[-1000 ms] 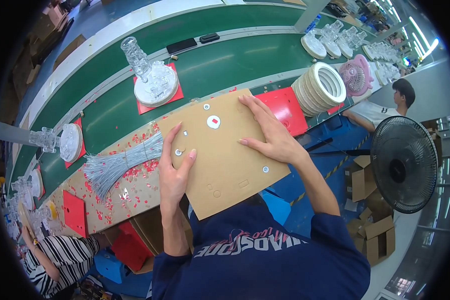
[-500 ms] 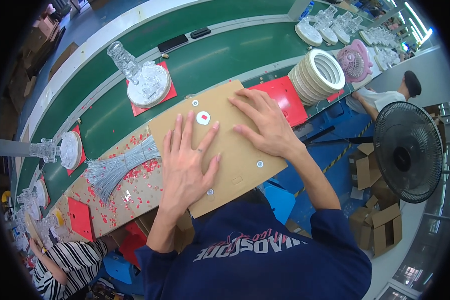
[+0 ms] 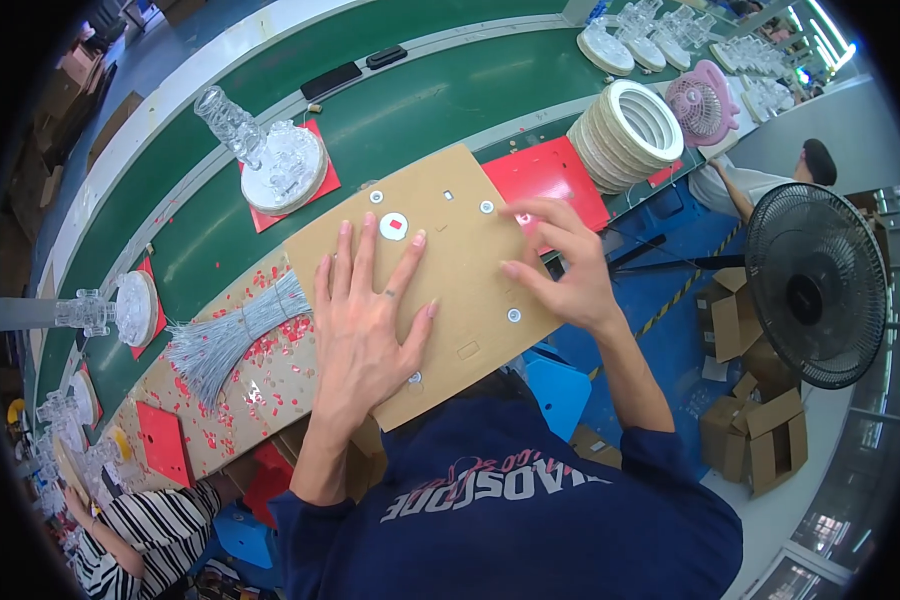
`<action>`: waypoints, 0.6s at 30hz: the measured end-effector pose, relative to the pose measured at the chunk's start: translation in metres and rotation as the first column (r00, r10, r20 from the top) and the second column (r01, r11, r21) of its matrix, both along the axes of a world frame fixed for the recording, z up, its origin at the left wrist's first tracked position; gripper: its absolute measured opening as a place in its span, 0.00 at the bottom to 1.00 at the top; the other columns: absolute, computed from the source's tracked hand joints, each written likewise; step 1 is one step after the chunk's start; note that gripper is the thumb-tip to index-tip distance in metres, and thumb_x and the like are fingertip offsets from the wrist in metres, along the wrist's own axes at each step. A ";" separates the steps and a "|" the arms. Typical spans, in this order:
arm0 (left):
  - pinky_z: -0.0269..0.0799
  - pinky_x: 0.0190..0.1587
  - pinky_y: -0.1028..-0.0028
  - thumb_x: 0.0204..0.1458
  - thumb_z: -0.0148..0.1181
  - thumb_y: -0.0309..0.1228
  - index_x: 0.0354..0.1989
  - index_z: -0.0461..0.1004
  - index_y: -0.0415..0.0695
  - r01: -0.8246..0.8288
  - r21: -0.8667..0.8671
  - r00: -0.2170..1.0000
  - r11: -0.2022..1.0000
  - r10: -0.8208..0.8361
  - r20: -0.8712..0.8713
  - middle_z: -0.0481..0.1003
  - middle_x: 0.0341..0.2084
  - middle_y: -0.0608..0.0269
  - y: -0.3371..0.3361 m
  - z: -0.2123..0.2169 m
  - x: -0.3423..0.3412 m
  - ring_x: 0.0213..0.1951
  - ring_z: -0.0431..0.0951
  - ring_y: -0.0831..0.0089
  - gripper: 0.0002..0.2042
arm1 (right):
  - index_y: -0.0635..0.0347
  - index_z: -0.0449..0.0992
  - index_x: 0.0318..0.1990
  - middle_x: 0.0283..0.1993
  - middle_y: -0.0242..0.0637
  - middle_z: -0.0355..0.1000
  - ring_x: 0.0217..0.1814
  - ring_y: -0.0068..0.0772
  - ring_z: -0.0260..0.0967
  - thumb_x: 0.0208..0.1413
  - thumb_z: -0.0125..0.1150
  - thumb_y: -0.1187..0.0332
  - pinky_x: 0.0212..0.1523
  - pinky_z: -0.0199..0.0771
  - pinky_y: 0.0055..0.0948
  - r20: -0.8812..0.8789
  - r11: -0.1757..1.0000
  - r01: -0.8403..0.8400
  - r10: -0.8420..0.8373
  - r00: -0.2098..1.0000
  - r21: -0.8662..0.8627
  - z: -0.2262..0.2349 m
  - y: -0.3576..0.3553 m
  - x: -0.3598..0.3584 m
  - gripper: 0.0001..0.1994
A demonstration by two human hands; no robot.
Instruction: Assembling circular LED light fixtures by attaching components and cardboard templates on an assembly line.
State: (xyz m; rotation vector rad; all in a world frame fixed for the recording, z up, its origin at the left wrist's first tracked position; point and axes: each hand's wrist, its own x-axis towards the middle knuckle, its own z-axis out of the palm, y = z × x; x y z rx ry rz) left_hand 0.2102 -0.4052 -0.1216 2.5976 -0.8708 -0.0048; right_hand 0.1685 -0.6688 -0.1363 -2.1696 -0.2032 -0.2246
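A flat tan board (image 3: 470, 290) lies at the bench edge in front of me, with a small round metal fitting near each corner. Toward its far left side is a white disc with a red square (image 3: 395, 225). My left hand (image 3: 365, 325) rests flat on the left part of the board, fingers spread. Just over the board's right edge hovers my right hand (image 3: 575, 268), its fingers bent and apart from the thumb, with nothing between them. Left of the board, a bundle of thin grey wires (image 3: 235, 335) lies among scattered red bits.
Beyond is a green conveyor (image 3: 400, 110) carrying clear plastic assemblies (image 3: 285, 165) on red plates. A red panel (image 3: 550, 180) and stacked white rings (image 3: 625, 140) lie to the right. A black fan (image 3: 815, 285) stands at right. A person in stripes (image 3: 155, 530) works at lower left.
My right hand has risen off the board and drawn right, its fingers bending. A metal fitting and a small slot beneath it now show. My left hand stays flat on the board.
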 end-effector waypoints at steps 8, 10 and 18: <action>0.45 0.71 0.50 0.54 0.61 0.38 0.69 0.65 0.57 -0.004 -0.002 1.000 1.000 0.004 -0.014 0.52 0.73 0.47 -0.005 -0.002 0.003 0.73 0.49 0.46 0.31 | 0.57 0.78 0.54 0.65 0.42 0.70 0.72 0.47 0.61 0.45 0.70 0.72 0.70 0.59 0.45 -0.044 0.972 -0.101 0.094 0.995 -0.211 0.012 0.020 -0.043 0.24; 0.45 0.71 0.50 0.54 0.60 0.38 0.70 0.65 0.57 0.013 0.000 1.000 1.000 -0.013 -0.013 0.51 0.73 0.47 -0.007 -0.002 0.002 0.73 0.49 0.46 0.31 | 0.54 0.77 0.59 0.68 0.38 0.68 0.75 0.46 0.57 0.46 0.69 0.71 0.73 0.53 0.47 -0.065 0.986 -0.087 0.078 0.995 -0.143 0.005 0.020 -0.048 0.27; 0.39 0.72 0.43 0.42 0.73 0.43 0.68 0.67 0.49 0.206 -0.114 0.970 0.972 -0.218 -0.110 0.59 0.71 0.55 0.004 0.009 -0.012 0.74 0.49 0.51 0.40 | 0.49 0.75 0.60 0.69 0.35 0.67 0.76 0.42 0.56 0.48 0.68 0.70 0.76 0.41 0.55 -0.132 0.955 -0.065 0.027 0.991 -0.290 0.014 0.024 -0.048 0.27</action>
